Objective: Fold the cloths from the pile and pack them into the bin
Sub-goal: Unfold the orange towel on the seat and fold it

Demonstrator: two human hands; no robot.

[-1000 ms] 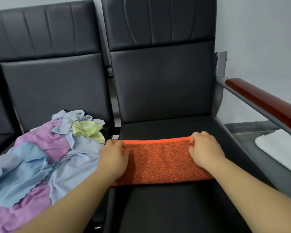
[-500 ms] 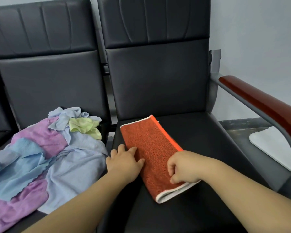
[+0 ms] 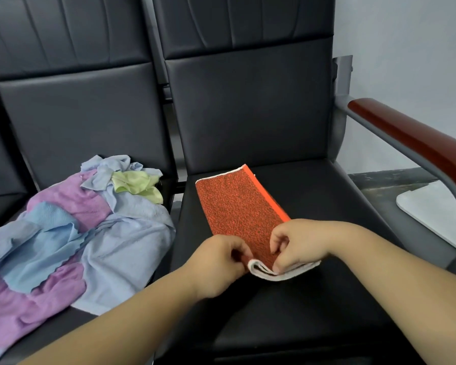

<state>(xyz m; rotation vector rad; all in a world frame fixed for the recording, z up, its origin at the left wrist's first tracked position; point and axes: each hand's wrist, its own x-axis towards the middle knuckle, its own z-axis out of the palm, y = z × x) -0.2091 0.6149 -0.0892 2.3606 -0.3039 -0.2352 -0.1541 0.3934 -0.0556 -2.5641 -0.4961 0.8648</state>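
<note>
The orange cloth point(image 3: 237, 206) is lying folded into a long narrow strip on the black seat point(image 3: 321, 206), running slantwise from far-left to near-right. Its speckled orange face is showing upward, with a bright orange band along its right edge and white trim at both ends. Its near end is being pinched by the left hand point(image 3: 216, 267) and the right hand point(image 3: 298, 246). Left of it, the pile point(image 3: 71, 233) of purple, blue and pale green cloths is sitting crumpled and unfolded.

One wide-angle head camera is looking forward and down, sitting close over the black seat point(image 3: 313, 206); chair backs point(image 3: 248, 101) are filling twelve o'clock, the cloth pile point(image 3: 77, 219) is lying at nine, the armrest point(image 3: 419, 143) at three.
</note>
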